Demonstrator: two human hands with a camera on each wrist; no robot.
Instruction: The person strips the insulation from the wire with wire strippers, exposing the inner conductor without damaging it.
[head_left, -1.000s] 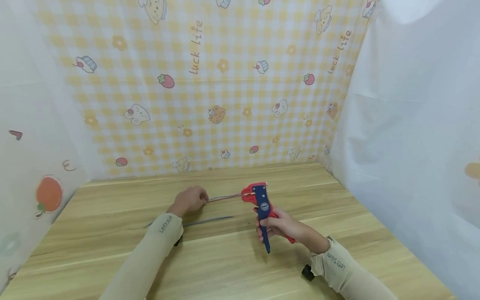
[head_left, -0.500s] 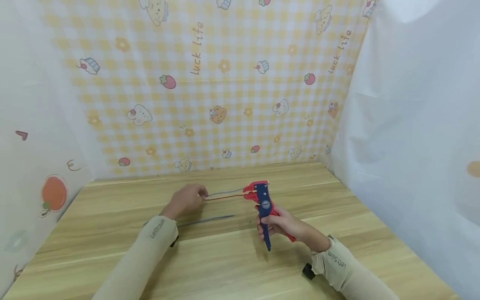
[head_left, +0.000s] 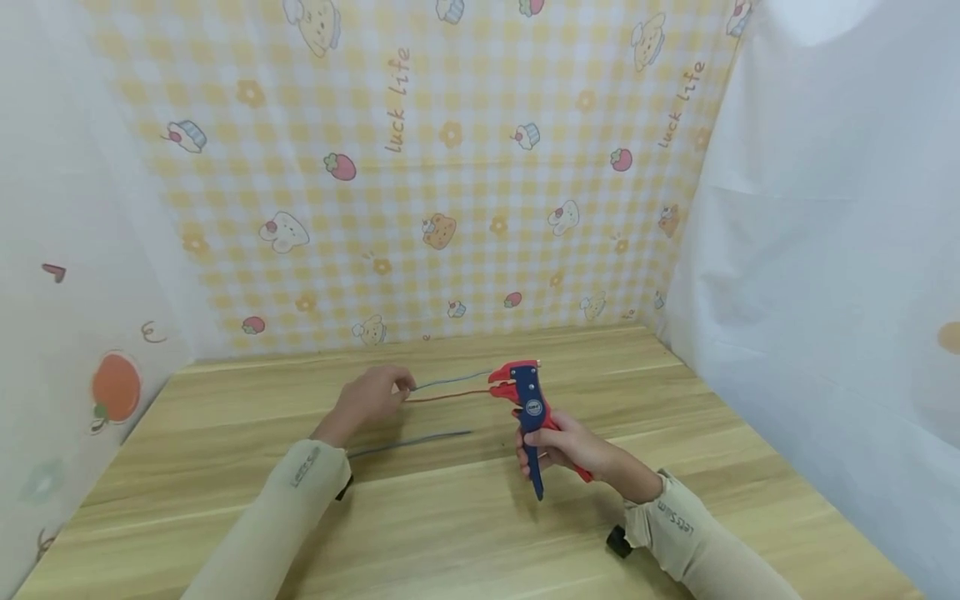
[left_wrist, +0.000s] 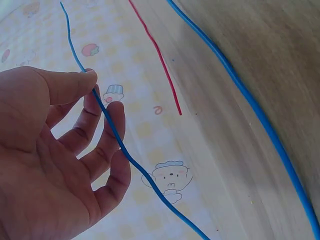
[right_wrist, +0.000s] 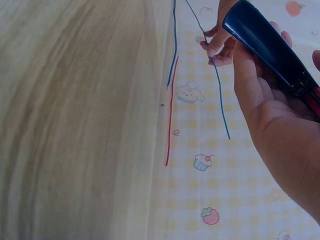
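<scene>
My left hand [head_left: 375, 392] pinches a thin blue wire [left_wrist: 115, 130] between thumb and fingertips, clear in the left wrist view. The wire's free end points right, toward the head of a wire stripper [head_left: 530, 400]. My right hand [head_left: 566, 450] grips the stripper's blue and red handles and holds it upright. In the right wrist view, part of a handle [right_wrist: 272, 47] shows in the palm, and the stripper's head is out of sight. A red wire [head_left: 450, 396] lies on the table just below the held wire. Whether the held wire touches the stripper, I cannot tell.
A second blue wire [head_left: 420, 440] lies on the wooden table [head_left: 450, 533], nearer to me, partly hidden by my left sleeve [head_left: 277, 500]. A yellow checked sheet [head_left: 420, 192] stands behind the table, with a white sheet [head_left: 817, 292] at the right.
My left hand has shifted slightly left with the blue wire, which has risen apart from the red wire. The stripper stays gripped and has barely moved.
</scene>
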